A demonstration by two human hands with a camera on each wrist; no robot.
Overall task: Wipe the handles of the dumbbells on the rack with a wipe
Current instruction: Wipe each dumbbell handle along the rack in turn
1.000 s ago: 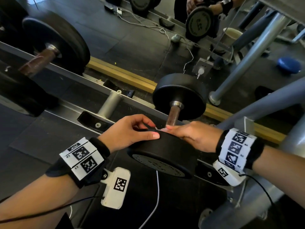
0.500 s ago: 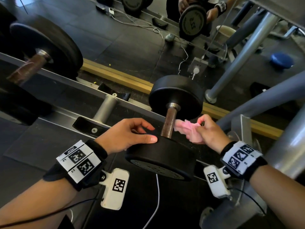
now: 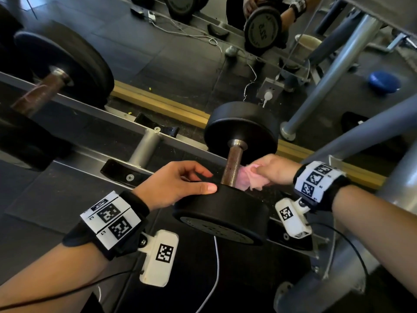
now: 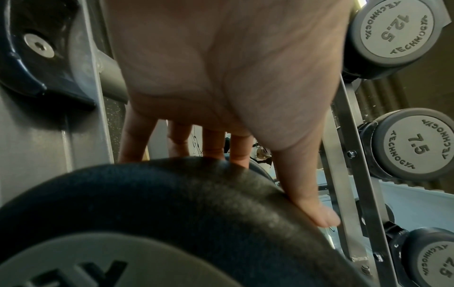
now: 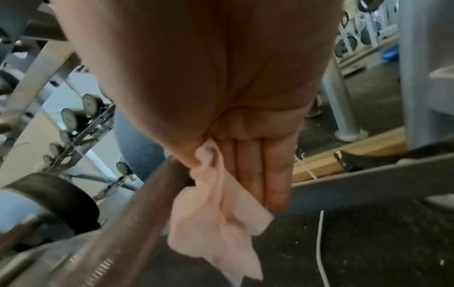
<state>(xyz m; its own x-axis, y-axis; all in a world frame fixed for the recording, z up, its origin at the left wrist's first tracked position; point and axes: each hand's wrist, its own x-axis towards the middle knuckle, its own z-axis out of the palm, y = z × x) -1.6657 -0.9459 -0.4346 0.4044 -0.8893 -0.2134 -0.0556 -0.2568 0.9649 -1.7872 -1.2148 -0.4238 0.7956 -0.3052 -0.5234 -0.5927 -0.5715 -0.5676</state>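
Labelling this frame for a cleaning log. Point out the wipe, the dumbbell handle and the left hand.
wipe point(image 3: 247, 180): head view, on the bunched pink folds right of the handle.
handle point(image 3: 231, 166): head view, on the middle of the rusty bar.
left hand point(image 3: 173, 182): head view, on the back of the hand.

A dark speckled rubber floor point(image 3: 126, 48) spreads under the scene, crossed by a yellowish wooden strip point(image 3: 158, 105) along the foot of a mirror point(image 3: 266, 30) that reflects gym equipment. A white wall socket point(image 3: 269, 89) with a plug sits just above the strip, a thin white cable point(image 3: 214, 267) trails over the floor, and a grey metal post point(image 3: 327, 73) slants up at the right. A blue round cushion point(image 3: 384, 82) lies on the floor beyond the post.
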